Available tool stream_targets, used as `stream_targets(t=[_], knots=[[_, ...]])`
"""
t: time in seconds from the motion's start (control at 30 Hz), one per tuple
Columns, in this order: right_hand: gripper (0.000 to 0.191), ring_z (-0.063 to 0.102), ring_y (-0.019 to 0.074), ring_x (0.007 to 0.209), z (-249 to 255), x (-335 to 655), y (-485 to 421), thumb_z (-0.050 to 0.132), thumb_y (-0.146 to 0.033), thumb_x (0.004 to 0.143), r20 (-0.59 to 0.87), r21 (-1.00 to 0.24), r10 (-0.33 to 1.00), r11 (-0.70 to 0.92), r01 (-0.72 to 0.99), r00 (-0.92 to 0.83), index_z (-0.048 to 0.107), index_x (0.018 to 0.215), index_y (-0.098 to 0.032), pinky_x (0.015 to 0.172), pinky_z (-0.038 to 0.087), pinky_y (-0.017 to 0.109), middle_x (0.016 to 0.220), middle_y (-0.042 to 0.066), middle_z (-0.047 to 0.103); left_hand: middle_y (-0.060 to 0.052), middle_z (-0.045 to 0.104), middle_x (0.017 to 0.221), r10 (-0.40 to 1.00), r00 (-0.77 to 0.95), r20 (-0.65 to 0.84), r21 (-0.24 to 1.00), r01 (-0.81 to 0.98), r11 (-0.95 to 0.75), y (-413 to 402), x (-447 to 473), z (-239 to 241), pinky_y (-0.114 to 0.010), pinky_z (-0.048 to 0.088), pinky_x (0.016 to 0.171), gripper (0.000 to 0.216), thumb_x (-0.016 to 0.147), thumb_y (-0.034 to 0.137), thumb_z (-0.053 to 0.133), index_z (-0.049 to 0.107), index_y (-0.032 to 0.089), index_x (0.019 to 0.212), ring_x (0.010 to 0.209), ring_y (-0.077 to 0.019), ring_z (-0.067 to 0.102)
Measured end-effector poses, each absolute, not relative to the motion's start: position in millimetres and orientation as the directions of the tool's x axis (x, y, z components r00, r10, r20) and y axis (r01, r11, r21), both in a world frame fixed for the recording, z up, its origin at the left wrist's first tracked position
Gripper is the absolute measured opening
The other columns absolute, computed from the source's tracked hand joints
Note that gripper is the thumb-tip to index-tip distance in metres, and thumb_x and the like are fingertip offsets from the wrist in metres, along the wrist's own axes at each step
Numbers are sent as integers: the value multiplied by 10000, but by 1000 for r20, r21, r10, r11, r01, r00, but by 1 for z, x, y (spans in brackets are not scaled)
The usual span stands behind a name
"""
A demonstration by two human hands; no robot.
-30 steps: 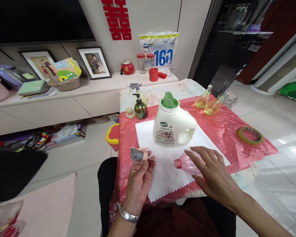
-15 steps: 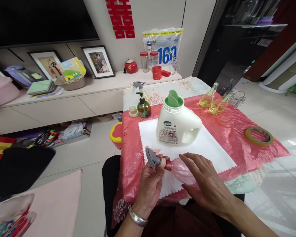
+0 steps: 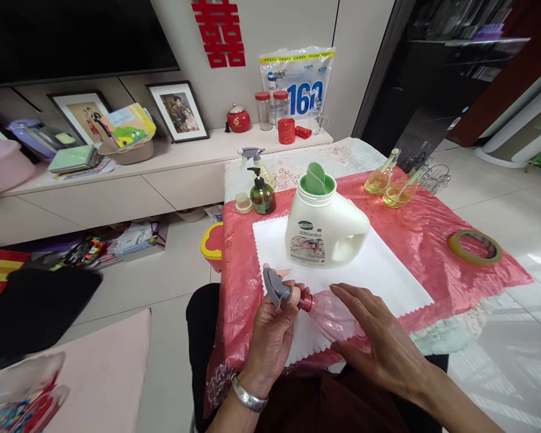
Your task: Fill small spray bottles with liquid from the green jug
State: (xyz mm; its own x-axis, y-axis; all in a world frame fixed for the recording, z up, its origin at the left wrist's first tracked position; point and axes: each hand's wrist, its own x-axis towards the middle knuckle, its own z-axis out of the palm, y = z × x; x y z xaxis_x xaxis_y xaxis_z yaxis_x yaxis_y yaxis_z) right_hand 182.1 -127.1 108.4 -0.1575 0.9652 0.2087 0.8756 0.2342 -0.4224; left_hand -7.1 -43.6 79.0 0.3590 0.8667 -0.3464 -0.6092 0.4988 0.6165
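Note:
A clear pink spray bottle (image 3: 333, 311) lies on its side between my two hands, its grey trigger head (image 3: 277, 288) pointing left. My left hand (image 3: 273, 334) is closed around the pale pink collar at the bottle's neck. Around the rounded body, my right hand (image 3: 376, 328) holds the base end with its thumb below and fingers above; the palm side is hidden. Just beyond the spray bottle stands a white detergent jug (image 3: 329, 225) with a green pouring spout (image 3: 315, 180) and a handle at its right. A white cloth (image 3: 399, 288) lies beneath.
Red plastic sheeting (image 3: 433, 234) covers the table. A green pump bottle (image 3: 262, 195), a small pale cap (image 3: 243, 203) and another spray bottle (image 3: 253, 155) stand at back left. Glass cruets (image 3: 399, 193) with yellow liquid and a tape roll (image 3: 474, 246) are on the right.
The spray bottle and my left hand have shifted very slightly left. My right hand stays around the bottle's base end, with hardly any change.

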Motion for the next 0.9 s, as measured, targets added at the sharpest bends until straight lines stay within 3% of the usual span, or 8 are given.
stream_targets(t=[0.23, 0.5, 0.63, 0.9], knots=[[766, 464, 260, 1271, 107, 181, -129, 643, -351, 883, 180, -472, 972, 218, 854, -149, 258, 1538, -253, 975, 509, 453, 1439, 121, 443, -35, 753, 1035, 863, 362, -352, 628, -592, 505, -42, -10, 80, -376, 456, 1038, 434, 614, 244, 939, 753, 222, 1007, 1024, -214, 696], [758, 441, 239, 1306, 105, 178, -128, 632, -367, 896, 203, -494, 970, 217, 842, -131, 258, 1543, -243, 1004, 510, 434, 1459, 109, 422, -15, 751, 999, 884, 341, -320, 662, -588, 466, -41, -9, 89, -356, 486, 974, 392, 617, 247, 938, 765, 253, 968, 993, -200, 697], [740, 439, 244, 1315, 102, 177, -128, 624, -402, 906, 211, -501, 971, 203, 841, -110, 278, 1540, -239, 1011, 515, 436, 1479, 113, 390, -17, 748, 1013, 890, 352, -289, 667, -593, 451, -45, -7, 84, -383, 451, 1041, 415, 619, 258, 938, 765, 256, 995, 1050, -207, 671], [734, 491, 253, 1255, 101, 177, -129, 623, -416, 909, 272, -474, 955, 236, 849, -114, 292, 1531, -211, 967, 537, 434, 1409, 135, 455, -56, 743, 1042, 876, 387, -288, 684, -557, 470, -46, -8, 75, -434, 403, 1091, 416, 652, 302, 918, 758, 218, 1026, 1077, -239, 655]])
